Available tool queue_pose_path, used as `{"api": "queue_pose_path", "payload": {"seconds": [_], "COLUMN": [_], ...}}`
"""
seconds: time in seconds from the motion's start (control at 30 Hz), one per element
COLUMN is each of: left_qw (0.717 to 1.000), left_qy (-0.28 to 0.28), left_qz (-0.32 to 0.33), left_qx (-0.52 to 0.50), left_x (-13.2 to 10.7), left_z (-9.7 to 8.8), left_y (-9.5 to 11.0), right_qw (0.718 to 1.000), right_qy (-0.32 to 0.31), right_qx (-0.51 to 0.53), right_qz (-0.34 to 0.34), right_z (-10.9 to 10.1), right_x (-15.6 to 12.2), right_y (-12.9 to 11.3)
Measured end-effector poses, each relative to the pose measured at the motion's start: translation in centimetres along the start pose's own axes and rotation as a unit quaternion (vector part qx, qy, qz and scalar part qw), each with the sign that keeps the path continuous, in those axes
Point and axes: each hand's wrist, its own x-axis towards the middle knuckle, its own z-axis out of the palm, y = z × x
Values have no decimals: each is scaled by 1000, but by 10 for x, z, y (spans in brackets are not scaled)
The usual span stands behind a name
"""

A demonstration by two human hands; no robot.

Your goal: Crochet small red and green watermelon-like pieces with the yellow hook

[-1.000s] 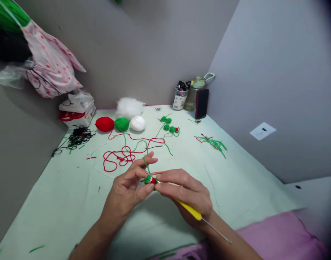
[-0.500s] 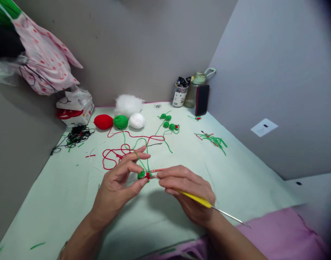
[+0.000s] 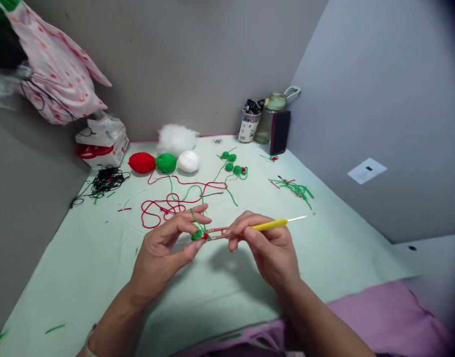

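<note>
My left hand (image 3: 165, 250) pinches a small crocheted piece (image 3: 199, 235) in green, white and red between thumb and fingertips, its other fingers raised. Green yarn (image 3: 204, 218) runs up from the piece past those fingers. In my right hand (image 3: 266, 243) is a crochet hook with a yellow handle (image 3: 270, 225); its metal shaft sticks out up and to the right, and the other end points at the piece. A thin orange, pin-like item (image 3: 215, 229) lies between the piece and my right fingertips; how it is held is hidden.
Red (image 3: 142, 162), green (image 3: 165, 163) and white yarn balls (image 3: 189, 161) stand before white stuffing (image 3: 177, 139). Loose red yarn (image 3: 153, 213), small green crocheted balls (image 3: 229, 167) and yarn scraps (image 3: 294, 188) lie around. A phone (image 3: 280, 132) leans by a bottle (image 3: 264, 126) at the back.
My right hand has turned, so the hook's rear end now points up to the right instead of down. The front shaft has drawn slightly away from the piece. My left hand keeps its pinch.
</note>
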Motion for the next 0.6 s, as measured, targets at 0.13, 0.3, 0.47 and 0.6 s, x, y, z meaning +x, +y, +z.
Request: {"api": "queue_pose_path", "payload": {"seconds": [0.13, 0.3, 0.47, 0.6], "left_qw": [997, 986, 966, 967], "left_qy": [10, 38, 61, 85], "left_qz": [-48, -108, -165, -174], "left_qx": [-53, -122, -189, -168], "left_x": [-2, -7, -9, -7], "left_z": [16, 29, 44, 49], "left_y": [-3, -7, -6, -3], "right_qw": [999, 998, 996, 995], "right_qy": [15, 17, 22, 25], "right_qx": [-19, -46, 78, 78], "right_qz": [-22, -29, 45, 48], "right_z": [5, 9, 8, 8], "right_x": [2, 1, 3, 4], "right_y": [3, 1, 4, 6]}}
